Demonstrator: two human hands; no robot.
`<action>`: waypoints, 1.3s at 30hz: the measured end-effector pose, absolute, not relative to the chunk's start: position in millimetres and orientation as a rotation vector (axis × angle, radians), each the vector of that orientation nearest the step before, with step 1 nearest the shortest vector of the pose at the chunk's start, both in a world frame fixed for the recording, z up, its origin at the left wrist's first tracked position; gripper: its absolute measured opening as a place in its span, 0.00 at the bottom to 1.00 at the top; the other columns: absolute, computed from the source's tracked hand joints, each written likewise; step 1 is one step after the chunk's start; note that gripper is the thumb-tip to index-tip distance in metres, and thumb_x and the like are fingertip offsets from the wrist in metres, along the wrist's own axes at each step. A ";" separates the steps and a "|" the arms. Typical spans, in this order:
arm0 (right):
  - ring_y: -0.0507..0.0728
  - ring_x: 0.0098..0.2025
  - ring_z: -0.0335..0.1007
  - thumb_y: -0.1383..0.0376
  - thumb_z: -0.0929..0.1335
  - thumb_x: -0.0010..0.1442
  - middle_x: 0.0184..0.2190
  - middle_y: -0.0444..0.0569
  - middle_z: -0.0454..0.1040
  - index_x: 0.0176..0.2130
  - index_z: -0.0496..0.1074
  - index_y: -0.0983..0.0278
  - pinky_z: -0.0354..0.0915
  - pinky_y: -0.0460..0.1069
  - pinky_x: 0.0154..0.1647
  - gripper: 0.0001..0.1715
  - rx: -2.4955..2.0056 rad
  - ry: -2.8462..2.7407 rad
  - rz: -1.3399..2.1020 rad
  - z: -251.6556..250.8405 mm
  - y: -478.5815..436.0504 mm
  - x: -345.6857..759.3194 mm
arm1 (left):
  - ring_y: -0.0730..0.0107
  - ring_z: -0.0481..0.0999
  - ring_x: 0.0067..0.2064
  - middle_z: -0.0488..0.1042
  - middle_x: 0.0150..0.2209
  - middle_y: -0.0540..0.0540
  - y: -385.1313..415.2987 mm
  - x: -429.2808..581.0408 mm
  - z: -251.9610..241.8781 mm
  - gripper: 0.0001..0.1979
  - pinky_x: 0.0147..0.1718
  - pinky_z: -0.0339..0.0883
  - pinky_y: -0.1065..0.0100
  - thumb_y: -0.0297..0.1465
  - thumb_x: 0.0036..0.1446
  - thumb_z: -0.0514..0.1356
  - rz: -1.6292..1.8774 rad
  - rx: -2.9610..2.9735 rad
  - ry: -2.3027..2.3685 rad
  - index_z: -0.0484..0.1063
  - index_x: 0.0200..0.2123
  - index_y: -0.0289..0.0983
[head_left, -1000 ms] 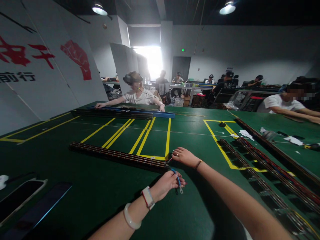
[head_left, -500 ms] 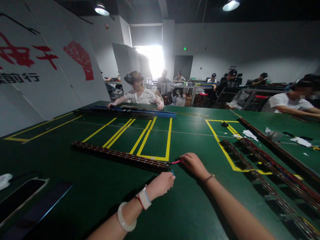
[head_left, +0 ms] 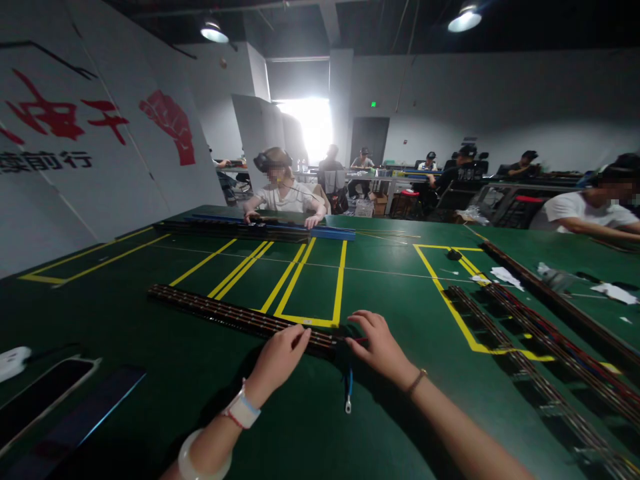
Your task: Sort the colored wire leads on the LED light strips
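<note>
Looking down at our green table (head_left: 390, 287), what do our hands touch?

Our left hand (head_left: 280, 353) lies on the near end of a long dark terminal strip (head_left: 225, 313), fingers together and flat on it. Our right hand (head_left: 381, 345) meets that same end from the other side, fingers curled. We cannot tell whether they pinch anything.

Where is the blue wire?

The blue wire (head_left: 349, 383) runs from the strip's end toward us, between our hands. Its ring lug (head_left: 347, 405) lies on the table.

How do we do this well?

We judge that the left hand should press firmly so the strip cannot slide, while the right fingertips work lightly, clear of the loose wire.

Anyone nearby?

A person (head_left: 285, 195) works across the table, well apart.
</note>
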State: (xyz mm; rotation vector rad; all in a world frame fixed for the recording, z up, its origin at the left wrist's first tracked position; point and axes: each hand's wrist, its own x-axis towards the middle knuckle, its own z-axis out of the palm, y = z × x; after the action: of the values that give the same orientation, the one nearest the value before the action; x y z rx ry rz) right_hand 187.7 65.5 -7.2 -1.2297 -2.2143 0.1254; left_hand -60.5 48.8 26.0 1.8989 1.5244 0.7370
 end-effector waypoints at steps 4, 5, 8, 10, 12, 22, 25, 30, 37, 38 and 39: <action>0.66 0.48 0.64 0.50 0.71 0.52 0.46 0.59 0.69 0.45 0.68 0.66 0.61 0.60 0.50 0.28 -1.333 -2.392 -0.012 0.0 60.5 144.4 | 0.62 0.72 0.37 0.71 0.35 0.44 62.4 -102.1 20.7 0.17 0.37 0.65 0.65 0.44 0.60 0.48 0.886 1.940 1.711 0.67 0.31 0.38; 0.66 0.47 0.65 0.49 0.72 0.51 0.45 0.59 0.70 0.44 0.69 0.66 0.62 0.60 0.48 0.28 -1.378 -2.434 -0.045 -0.6 61.6 135.4 | 0.62 0.72 0.39 0.70 0.37 0.43 65.5 -111.2 17.5 0.16 0.40 0.66 0.63 0.43 0.61 0.48 0.897 1.947 1.773 0.67 0.32 0.38; 0.65 0.42 0.69 0.51 0.71 0.54 0.40 0.58 0.72 0.43 0.69 0.67 0.64 0.58 0.44 0.25 -1.462 -2.531 -0.068 -3.6 68.5 119.4 | 0.56 0.69 0.50 0.68 0.46 0.38 73.6 -135.8 4.6 0.16 0.50 0.64 0.56 0.41 0.59 0.49 0.922 1.935 1.980 0.68 0.41 0.36; 0.63 0.41 0.70 0.52 0.70 0.56 0.39 0.57 0.73 0.42 0.70 0.67 0.65 0.56 0.41 0.22 -1.465 -2.557 -0.044 -4.7 73.4 117.7 | 0.51 0.62 0.59 0.64 0.54 0.33 78.9 -149.2 -5.9 0.21 0.57 0.57 0.52 0.41 0.59 0.49 0.927 1.918 2.120 0.65 0.50 0.33; 0.62 0.40 0.71 0.52 0.69 0.57 0.39 0.56 0.73 0.42 0.70 0.66 0.65 0.55 0.40 0.21 -1.465 -2.558 -0.012 -4.5 77.6 120.1 | 0.46 0.50 0.65 0.55 0.62 0.30 85.3 -157.8 -16.1 0.27 0.61 0.47 0.47 0.41 0.60 0.47 0.897 1.853 2.277 0.60 0.57 0.30; 0.59 0.43 0.70 0.52 0.64 0.62 0.44 0.56 0.70 0.43 0.69 0.66 0.65 0.50 0.40 0.20 -1.674 -2.484 -0.151 7.4 119.1 152.2 | 0.44 0.31 0.68 0.29 0.67 0.25 126.6 -114.0 -18.0 0.37 0.63 0.34 0.51 0.45 0.61 0.47 0.668 1.597 2.333 0.46 0.66 0.27; 0.59 0.43 0.70 0.52 0.63 0.63 0.45 0.56 0.69 0.44 0.68 0.66 0.64 0.50 0.40 0.20 -1.731 -2.471 -0.197 9.4 133.7 174.2 | 0.42 0.32 0.68 0.26 0.67 0.25 136.9 -95.3 -16.6 0.41 0.63 0.35 0.50 0.48 0.58 0.50 0.741 1.580 2.323 0.46 0.65 0.27; 0.59 0.45 0.69 0.51 0.61 0.64 0.47 0.57 0.68 0.46 0.66 0.65 0.64 0.49 0.40 0.22 -1.820 -2.476 -0.243 8.5 152.2 216.2 | 0.37 0.36 0.67 0.28 0.68 0.28 156.6 -63.0 -19.5 0.43 0.62 0.34 0.43 0.51 0.56 0.51 0.773 1.528 2.240 0.44 0.66 0.33; 0.61 0.48 0.67 0.51 0.61 0.64 0.47 0.58 0.68 0.46 0.67 0.65 0.63 0.50 0.43 0.22 -1.925 -2.421 -0.292 13.9 184.2 270.2 | 0.44 0.33 0.68 0.22 0.68 0.34 146.7 -39.2 -11.7 0.38 0.62 0.31 0.44 0.44 0.58 0.51 0.636 1.801 2.004 0.40 0.67 0.38; 0.61 0.48 0.67 0.51 0.61 0.64 0.47 0.58 0.68 0.46 0.67 0.65 0.63 0.50 0.44 0.21 -1.933 -2.412 -0.301 13.8 189.5 275.3 | 0.43 0.34 0.68 0.23 0.68 0.34 141.3 -40.4 -11.0 0.38 0.62 0.31 0.44 0.44 0.59 0.51 0.603 1.814 1.989 0.41 0.67 0.38; 0.61 0.48 0.67 0.51 0.62 0.64 0.47 0.58 0.68 0.46 0.67 0.65 0.63 0.51 0.44 0.21 -1.940 -2.403 -0.308 13.1 195.0 279.6 | 0.42 0.35 0.68 0.24 0.68 0.34 135.6 -42.7 -10.6 0.37 0.62 0.32 0.43 0.43 0.59 0.51 0.574 1.810 1.981 0.41 0.67 0.38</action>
State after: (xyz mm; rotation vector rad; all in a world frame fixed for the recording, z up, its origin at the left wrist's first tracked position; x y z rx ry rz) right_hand 279.6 195.0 13.1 -1.9404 -2.4033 -0.3082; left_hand -42.7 135.6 -10.6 1.8099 1.9809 0.5737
